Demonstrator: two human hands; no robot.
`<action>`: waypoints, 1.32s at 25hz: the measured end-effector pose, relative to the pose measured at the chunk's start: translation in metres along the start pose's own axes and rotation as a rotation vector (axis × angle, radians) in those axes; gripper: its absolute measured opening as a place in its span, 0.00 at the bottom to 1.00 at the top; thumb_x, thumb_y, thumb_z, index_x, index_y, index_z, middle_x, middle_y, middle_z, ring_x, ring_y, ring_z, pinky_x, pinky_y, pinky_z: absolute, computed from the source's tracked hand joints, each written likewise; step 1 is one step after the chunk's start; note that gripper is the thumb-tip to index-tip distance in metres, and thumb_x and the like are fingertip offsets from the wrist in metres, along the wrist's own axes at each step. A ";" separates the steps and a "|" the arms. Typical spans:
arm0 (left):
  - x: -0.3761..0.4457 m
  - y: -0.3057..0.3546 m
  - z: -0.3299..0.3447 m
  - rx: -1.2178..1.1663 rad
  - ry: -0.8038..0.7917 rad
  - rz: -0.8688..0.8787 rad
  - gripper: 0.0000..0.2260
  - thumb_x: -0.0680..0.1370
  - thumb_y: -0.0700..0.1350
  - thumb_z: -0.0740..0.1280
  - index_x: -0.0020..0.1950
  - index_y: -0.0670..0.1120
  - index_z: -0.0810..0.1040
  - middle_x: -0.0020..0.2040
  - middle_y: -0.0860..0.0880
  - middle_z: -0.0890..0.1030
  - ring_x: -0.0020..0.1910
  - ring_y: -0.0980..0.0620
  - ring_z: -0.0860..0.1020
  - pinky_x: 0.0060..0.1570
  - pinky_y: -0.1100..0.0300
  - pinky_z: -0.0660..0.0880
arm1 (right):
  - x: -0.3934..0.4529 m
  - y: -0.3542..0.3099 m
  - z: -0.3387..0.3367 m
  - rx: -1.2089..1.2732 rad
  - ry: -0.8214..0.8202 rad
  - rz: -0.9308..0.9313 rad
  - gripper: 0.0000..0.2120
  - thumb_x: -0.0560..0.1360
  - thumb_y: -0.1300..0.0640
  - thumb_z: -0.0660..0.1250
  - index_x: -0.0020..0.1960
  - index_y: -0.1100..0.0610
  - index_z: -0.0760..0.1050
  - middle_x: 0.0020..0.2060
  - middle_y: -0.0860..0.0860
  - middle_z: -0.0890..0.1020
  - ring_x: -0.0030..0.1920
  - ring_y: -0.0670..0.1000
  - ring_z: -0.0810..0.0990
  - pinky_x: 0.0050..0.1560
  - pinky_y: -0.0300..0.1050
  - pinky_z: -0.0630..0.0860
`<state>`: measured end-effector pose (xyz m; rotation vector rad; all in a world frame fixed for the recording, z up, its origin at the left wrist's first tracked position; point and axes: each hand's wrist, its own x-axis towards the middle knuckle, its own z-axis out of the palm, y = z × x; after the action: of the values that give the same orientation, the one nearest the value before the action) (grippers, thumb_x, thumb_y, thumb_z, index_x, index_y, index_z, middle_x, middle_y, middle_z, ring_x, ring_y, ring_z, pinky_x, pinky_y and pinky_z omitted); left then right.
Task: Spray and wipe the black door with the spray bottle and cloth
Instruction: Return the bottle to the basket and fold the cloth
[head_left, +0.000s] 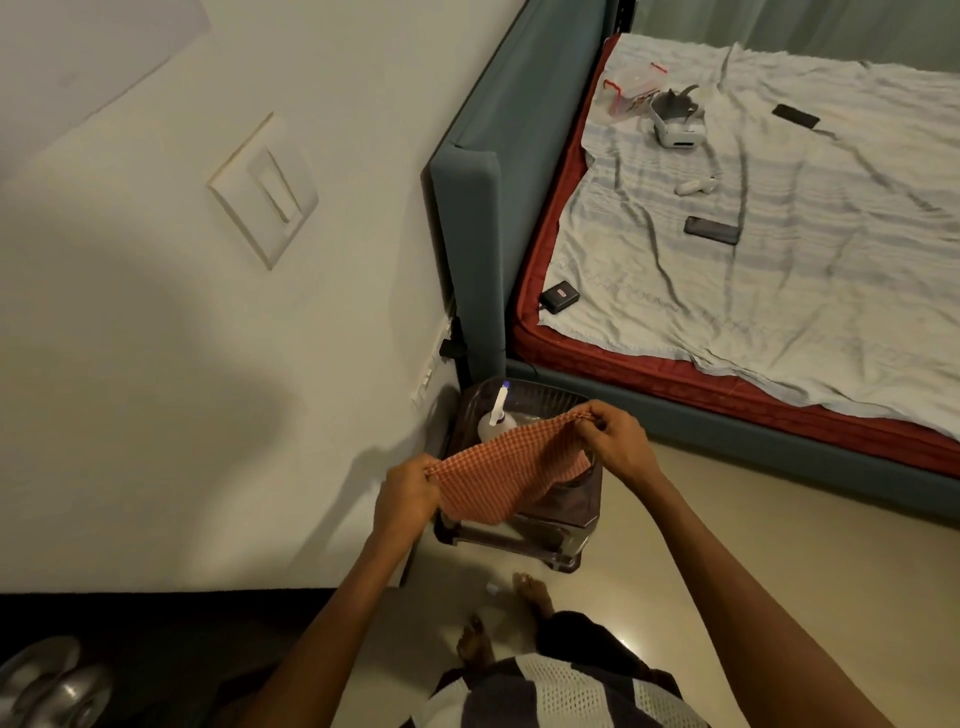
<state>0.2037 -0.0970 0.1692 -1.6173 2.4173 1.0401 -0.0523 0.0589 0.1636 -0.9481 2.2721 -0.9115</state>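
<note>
From the head camera, your left hand (408, 496) and right hand (618, 441) each pinch one corner of the checked cloth (506, 478), stretched between them above the stool (524, 525). The spray bottle (496, 421) stands on that stool, behind the cloth.

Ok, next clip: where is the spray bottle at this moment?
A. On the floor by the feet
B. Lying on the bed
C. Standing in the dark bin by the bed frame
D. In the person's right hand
C: the spray bottle stands in the dark bin beside the bed frame, while the left hand and right hand both pinch the checked cloth stretched in front of it.
</note>
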 end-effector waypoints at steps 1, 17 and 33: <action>-0.003 -0.005 -0.001 0.020 0.029 -0.010 0.06 0.80 0.47 0.63 0.51 0.49 0.80 0.44 0.50 0.82 0.41 0.51 0.80 0.42 0.57 0.78 | 0.007 -0.003 0.002 -0.035 -0.030 -0.020 0.06 0.81 0.54 0.65 0.52 0.47 0.81 0.48 0.46 0.84 0.48 0.51 0.82 0.49 0.49 0.79; -0.020 0.008 0.052 -0.466 0.725 -0.377 0.02 0.78 0.41 0.65 0.49 0.47 0.77 0.42 0.50 0.80 0.40 0.52 0.79 0.39 0.58 0.78 | 0.128 -0.025 0.043 -0.147 -0.404 -0.455 0.06 0.81 0.55 0.64 0.54 0.50 0.79 0.47 0.46 0.83 0.45 0.47 0.81 0.42 0.38 0.75; -0.024 0.069 0.299 -0.728 0.572 -0.688 0.04 0.77 0.36 0.66 0.50 0.42 0.77 0.43 0.51 0.80 0.43 0.54 0.78 0.43 0.70 0.70 | 0.137 0.172 0.044 -0.718 -0.581 -0.402 0.12 0.82 0.52 0.62 0.63 0.43 0.78 0.64 0.46 0.81 0.71 0.54 0.71 0.69 0.54 0.68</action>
<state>0.0640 0.1035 -0.0173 -3.0138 1.4315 1.5237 -0.1802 0.0296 -0.0191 -1.7453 1.9116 0.1127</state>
